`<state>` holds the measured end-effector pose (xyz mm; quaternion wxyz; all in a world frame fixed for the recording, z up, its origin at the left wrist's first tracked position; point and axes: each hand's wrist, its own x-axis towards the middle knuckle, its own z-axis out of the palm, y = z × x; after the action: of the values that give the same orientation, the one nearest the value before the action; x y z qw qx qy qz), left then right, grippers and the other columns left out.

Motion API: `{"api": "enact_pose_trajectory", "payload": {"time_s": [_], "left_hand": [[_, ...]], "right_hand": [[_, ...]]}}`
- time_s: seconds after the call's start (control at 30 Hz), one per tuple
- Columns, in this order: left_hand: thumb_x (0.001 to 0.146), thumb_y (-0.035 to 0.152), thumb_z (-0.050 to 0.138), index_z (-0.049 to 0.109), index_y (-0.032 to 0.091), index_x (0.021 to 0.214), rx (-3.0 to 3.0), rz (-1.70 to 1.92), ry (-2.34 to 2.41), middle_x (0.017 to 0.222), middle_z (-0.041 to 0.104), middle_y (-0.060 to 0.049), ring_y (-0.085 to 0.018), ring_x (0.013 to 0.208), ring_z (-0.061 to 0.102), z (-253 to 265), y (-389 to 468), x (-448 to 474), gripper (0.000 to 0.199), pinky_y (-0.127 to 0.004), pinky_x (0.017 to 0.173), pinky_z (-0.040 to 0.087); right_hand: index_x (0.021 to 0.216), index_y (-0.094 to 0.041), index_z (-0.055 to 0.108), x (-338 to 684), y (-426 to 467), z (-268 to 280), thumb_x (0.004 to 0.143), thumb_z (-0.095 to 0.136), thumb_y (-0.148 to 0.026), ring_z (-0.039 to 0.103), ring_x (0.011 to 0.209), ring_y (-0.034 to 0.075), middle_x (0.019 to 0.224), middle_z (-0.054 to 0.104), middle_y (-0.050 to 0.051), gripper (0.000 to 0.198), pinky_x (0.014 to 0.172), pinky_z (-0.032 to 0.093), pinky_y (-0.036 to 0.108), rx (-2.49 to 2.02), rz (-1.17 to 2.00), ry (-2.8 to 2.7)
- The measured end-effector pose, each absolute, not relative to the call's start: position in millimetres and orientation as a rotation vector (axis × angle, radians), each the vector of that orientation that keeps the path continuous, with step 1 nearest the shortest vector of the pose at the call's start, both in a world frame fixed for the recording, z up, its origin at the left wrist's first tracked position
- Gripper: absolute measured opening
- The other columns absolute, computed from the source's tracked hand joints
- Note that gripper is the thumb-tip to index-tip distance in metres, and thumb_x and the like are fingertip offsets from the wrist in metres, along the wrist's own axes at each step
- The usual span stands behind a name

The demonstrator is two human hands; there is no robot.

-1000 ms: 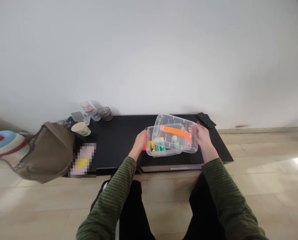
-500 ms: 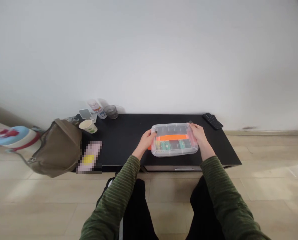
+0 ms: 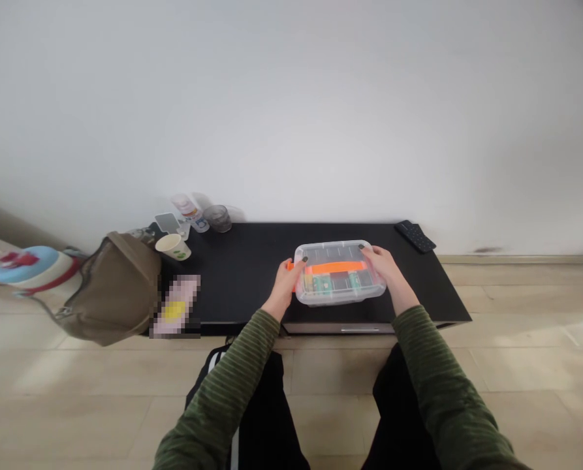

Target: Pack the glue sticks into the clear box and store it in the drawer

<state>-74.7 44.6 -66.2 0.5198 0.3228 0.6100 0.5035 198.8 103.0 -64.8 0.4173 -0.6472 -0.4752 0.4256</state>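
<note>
Between my hands is a clear plastic storage box with its lid on and an orange strip across its middle. Green and dark pieces show through the plastic, too unclear to name. My left hand grips the box's left end, thumb on top, with a bit of orange beside the fingers. At the right end my right hand holds it, thumb lying on the lid; the other fingers are mostly hidden. The box is over the black tabletop; whether it touches the surface I cannot tell.
At the left stand a brown bag, a blue-lidded bottle, a paper cup, a spray bottle and a glass. A pixelated pink item lies in front. A black keypad sits at the back right.
My right thumb has moved inward over the lid, to the left. The left hand has shifted slightly at its end, and the box has tilted a little.
</note>
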Motion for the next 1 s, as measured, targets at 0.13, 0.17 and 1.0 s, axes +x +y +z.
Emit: {"api": "enact_pose_trajectory", "payload": {"time_s": [0.13,0.17,1.0], "left_hand": [[0.073,0.039,0.080,0.065,0.009,0.111,0.679,1.175,1.215,0.098,0.074,-0.018,-0.027,0.090,0.073,-66.7,32.2,-73.8,0.051,-0.039,0.081,0.059],[0.072,0.037,0.081,0.066,0.010,0.108,0.682,1.190,1.209,0.095,0.074,-0.016,-0.027,0.088,0.073,-66.2,30.8,-73.6,0.048,-0.038,0.080,0.059],[0.082,0.030,0.059,0.059,0.018,0.120,1.159,1.134,1.618,0.118,0.067,-0.011,-0.028,0.112,0.062,-67.3,39.5,-71.7,0.040,-0.038,0.096,0.044]], "right_hand": [[0.084,-0.019,0.071,197.1,99.8,-63.5,0.075,0.076,-0.047,0.065,0.072,0.018,0.084,0.074,0.005,0.030,0.061,0.049,0.026,-1.615,1.117,-1.108],[0.085,-0.020,0.071,197.3,97.9,-62.5,0.075,0.077,-0.047,0.066,0.073,0.019,0.087,0.075,0.006,0.030,0.061,0.050,0.026,-1.619,1.130,-1.085],[0.115,-0.025,0.069,204.4,35.9,-44.1,0.087,0.059,-0.034,0.067,0.094,0.023,0.103,0.074,0.005,0.031,0.082,0.048,0.031,-1.795,0.790,-1.471]]}}
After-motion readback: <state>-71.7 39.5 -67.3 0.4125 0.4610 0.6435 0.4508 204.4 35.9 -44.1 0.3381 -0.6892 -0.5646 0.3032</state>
